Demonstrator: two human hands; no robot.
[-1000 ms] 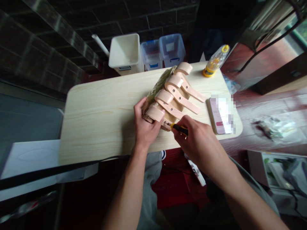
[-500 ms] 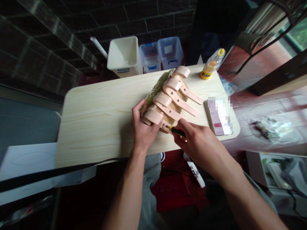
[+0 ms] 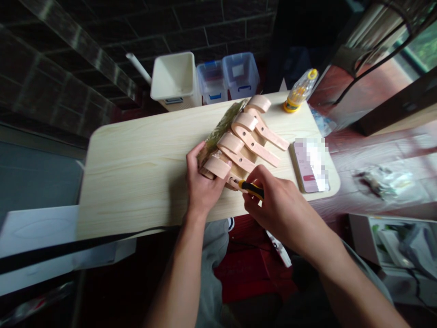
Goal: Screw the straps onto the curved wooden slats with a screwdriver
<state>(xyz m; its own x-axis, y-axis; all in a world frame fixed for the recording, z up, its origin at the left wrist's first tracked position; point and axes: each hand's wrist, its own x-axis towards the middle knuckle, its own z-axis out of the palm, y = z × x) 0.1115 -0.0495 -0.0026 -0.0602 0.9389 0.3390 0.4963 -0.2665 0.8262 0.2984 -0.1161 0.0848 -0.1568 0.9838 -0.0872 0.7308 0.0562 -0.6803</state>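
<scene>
On the pale wooden table lies a wooden assembly (image 3: 241,145), made of several curved light-wood pieces with straight arms and dark screw holes. Shiny film covers its far left side. My left hand (image 3: 205,184) is closed around its near end, thumb pressed over the nearest curved piece. In my right hand (image 3: 269,193) is a yellow-and-black screwdriver (image 3: 253,188), held in closed fingers and pointing left. The screwdriver's tip meets the nearest arm at a screw hole beside my left thumb. My fingers hide part of that arm.
A phone (image 3: 309,171) lies at the right of the table (image 3: 133,168). Behind it stands a clear bottle-shaped case with a yellow base (image 3: 297,95). A cream bin (image 3: 175,77) and blue-tinted clear boxes (image 3: 241,75) stand beyond the far edge.
My right hand's fingers have shifted around the screwdriver's handle, exposing more of it. The tip stays at the same hole. The left hand still grips the assembly, and the view has moved slightly.
</scene>
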